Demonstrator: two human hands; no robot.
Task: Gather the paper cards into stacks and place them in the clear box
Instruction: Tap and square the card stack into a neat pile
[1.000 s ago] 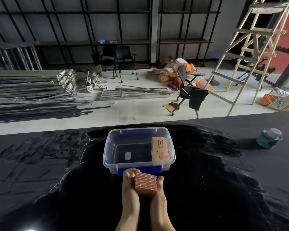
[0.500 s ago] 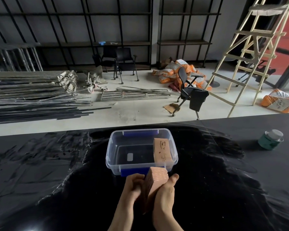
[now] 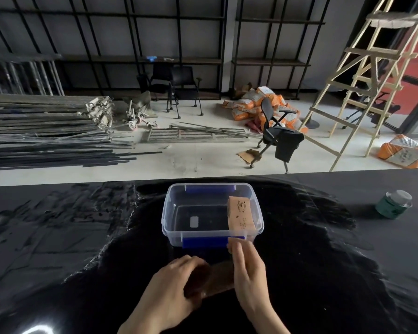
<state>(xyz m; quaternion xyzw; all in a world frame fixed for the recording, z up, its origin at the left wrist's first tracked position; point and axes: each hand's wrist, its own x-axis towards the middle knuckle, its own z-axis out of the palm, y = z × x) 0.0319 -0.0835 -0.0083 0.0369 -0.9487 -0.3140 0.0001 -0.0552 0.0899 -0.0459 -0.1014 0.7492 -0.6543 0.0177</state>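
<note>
A clear box [image 3: 169, 227] with blue latches stands on the black table ahead of me. Inside it, a stack of brown paper cards [image 3: 240, 216] leans against the right wall. Just in front of the box I hold a second stack of cards [image 3: 219, 278] between both hands, its dark side facing me. My left hand [image 3: 176, 285] grips its left end. My right hand [image 3: 247, 268] holds its right end, with the fingertips close to the box's front blue latch. Much of the stack is hidden by my fingers.
A green jar [image 3: 393, 207] with a clear lid stands at the table's right. The black table [image 3: 70, 237] is covered with shiny wrinkled film. Beyond its far edge lie the floor, metal bars, chairs and a wooden ladder.
The stack has turned from upright, end toward me, to lying sideways between my hands. Both hands have spread apart and dropped lower and nearer to me.
</note>
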